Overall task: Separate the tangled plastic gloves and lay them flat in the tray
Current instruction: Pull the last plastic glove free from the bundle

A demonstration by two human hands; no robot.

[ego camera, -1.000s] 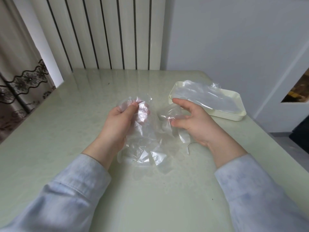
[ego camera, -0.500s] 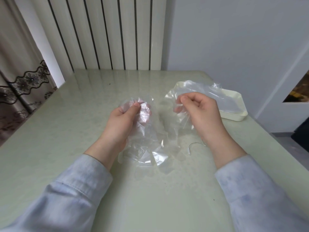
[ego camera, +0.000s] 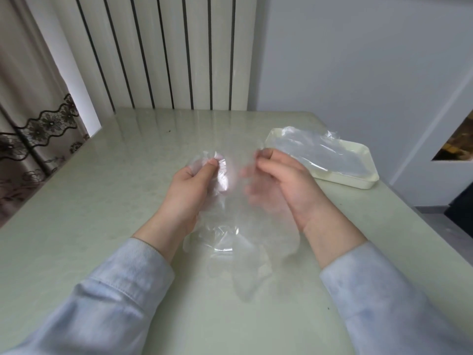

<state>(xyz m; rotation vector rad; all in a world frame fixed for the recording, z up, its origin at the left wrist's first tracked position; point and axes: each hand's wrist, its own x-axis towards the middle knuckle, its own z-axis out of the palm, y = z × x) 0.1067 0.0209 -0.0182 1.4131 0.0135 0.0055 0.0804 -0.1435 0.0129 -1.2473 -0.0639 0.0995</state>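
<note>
A tangle of clear plastic gloves hangs between my hands above the table's middle, its lower ends trailing on the tabletop. My left hand pinches a crumpled bunch of the plastic between thumb and fingers. My right hand grips another part of the thin film, which drapes blurred over its fingers. At the right stands a cream tray with a clear glove lying flat in it, one crumpled end sticking up at the far side.
The pale green table runs back to a white radiator at the wall. A patterned curtain hangs at the left. The table's right edge lies just beyond the tray.
My right hand has lifted its part of the plastic up and away from the left hand's bunch, spreading the film wider. The left hand has stayed nearly still.
</note>
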